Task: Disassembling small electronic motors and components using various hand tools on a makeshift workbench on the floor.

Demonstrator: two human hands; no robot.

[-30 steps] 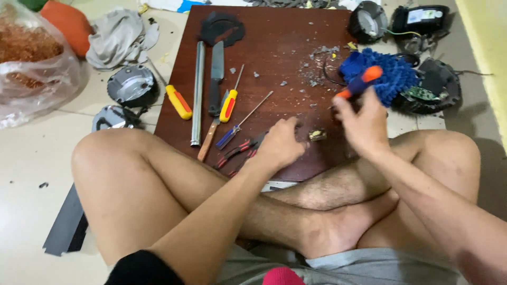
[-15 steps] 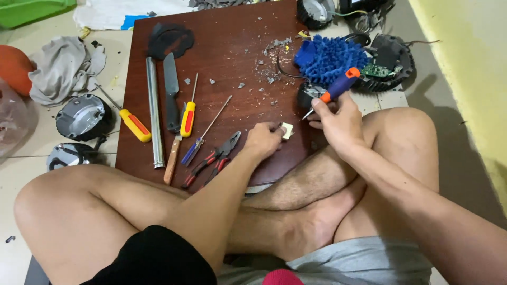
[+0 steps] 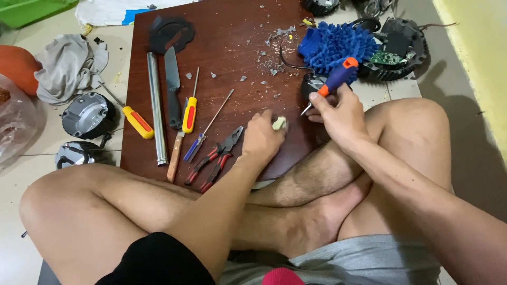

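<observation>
Left hand [image 3: 262, 138] rests on the near edge of the dark red-brown wooden surface [image 3: 237, 47], fingers curled shut round a small pale cream lump [image 3: 279, 124] that peeks out at the fingertips. Right hand [image 3: 340, 113], just to the right, grips the blue-and-orange-handled screwdriver [image 3: 331, 83], fingers wrapped tight, its metal tip pointing down-left towards the lump, close but apart from it. Just beyond the handle lies a fluffy blue chenille mitt [image 3: 332, 45]. To the left of the left hand: red-handled pliers [image 3: 215, 157], a thin blue-handled screwdriver [image 3: 203, 134], a yellow-and-red screwdriver [image 3: 189, 108], a wooden-handled knife [image 3: 172, 100] and a long grey metal tube [image 3: 156, 108]. At far left, a clear plastic bag [image 3: 13, 126] sits on the tiled floor.
</observation>
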